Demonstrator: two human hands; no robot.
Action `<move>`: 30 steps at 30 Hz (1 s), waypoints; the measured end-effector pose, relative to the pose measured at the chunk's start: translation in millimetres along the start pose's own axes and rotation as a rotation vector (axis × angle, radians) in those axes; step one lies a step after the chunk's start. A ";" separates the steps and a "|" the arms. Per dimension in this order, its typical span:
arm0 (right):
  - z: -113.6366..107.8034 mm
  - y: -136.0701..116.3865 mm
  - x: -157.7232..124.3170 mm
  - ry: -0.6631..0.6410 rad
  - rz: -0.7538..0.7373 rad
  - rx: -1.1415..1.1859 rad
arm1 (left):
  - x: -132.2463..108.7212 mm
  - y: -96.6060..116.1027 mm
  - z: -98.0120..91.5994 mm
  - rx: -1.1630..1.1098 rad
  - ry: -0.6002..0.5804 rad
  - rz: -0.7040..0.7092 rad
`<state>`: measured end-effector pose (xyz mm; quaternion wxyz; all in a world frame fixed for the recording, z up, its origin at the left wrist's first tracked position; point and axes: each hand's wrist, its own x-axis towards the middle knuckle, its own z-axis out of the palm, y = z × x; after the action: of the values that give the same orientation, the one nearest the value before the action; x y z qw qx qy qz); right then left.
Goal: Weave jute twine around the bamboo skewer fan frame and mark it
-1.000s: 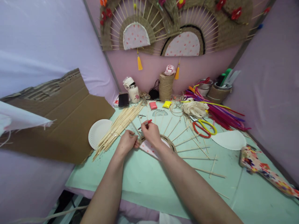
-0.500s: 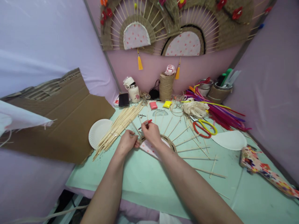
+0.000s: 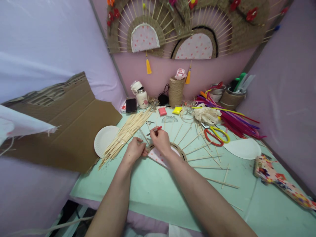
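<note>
A red pen point(image 3: 158, 128) is pinched in my right hand point(image 3: 160, 140), its tip pointing left over the sticks beside a clear ruler point(image 3: 141, 134). My left hand point(image 3: 134, 148) is closed on the lower end of that ruler at the left edge of the half-round fan base point(image 3: 158, 157). The base has white cloth with pink dots, and a brown and black rim. Thin wooden sticks point(image 3: 191, 144) spread out from it like rays, some crossed by short sticks. My right forearm hides part of the base.
A bundle of sticks point(image 3: 128, 133) and a paper plate point(image 3: 105, 141) lie left, near cardboard point(image 3: 61, 131). To the right are scissors point(image 3: 214, 136), a white paper piece point(image 3: 244, 148) and a flower-patterned glue gun point(image 3: 274, 174). A twine roll point(image 3: 176, 91) and bottle point(image 3: 142, 98) stand behind.
My right hand and the pen have shifted very slightly to the right. My left hand stays in place, and the sticks and base look the same.
</note>
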<state>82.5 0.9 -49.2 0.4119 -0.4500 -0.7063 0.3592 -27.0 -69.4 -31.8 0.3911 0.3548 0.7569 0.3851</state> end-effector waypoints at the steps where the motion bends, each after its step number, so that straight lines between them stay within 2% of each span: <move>1: -0.3 0.0 -0.1 0.006 -0.002 0.006 | 0.0 0.2 -0.4 -0.016 -0.001 0.002; 8: 0.4 2.2 -1.0 0.035 -0.013 0.025 | -11.3 9.5 -12.7 -0.134 0.092 0.026; 14: -0.7 -0.4 -0.9 0.058 -0.006 0.080 | -25.0 -6.8 -22.6 -0.164 0.167 0.012; 19: -12.0 -12.9 -2.8 0.050 -0.042 0.167 | -26.7 -18.8 -16.9 -0.154 0.148 0.021; 23: -25.4 -23.4 -6.0 -0.035 -0.057 0.189 | -26.8 -19.1 -11.4 -0.140 0.129 0.021; 26: -30.7 -23.5 -7.5 -0.078 -0.071 0.147 | -28.3 -17.2 -9.1 -0.149 0.142 0.007; 30: -29.2 -15.1 -9.9 -0.072 -0.079 0.130 | -30.6 -15.3 -5.8 -0.129 0.149 -0.018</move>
<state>106.3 -9.5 -26.8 0.4284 -0.3808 -0.7131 0.4038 -22.1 -103.7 -32.9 0.3591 0.2924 0.7608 0.4548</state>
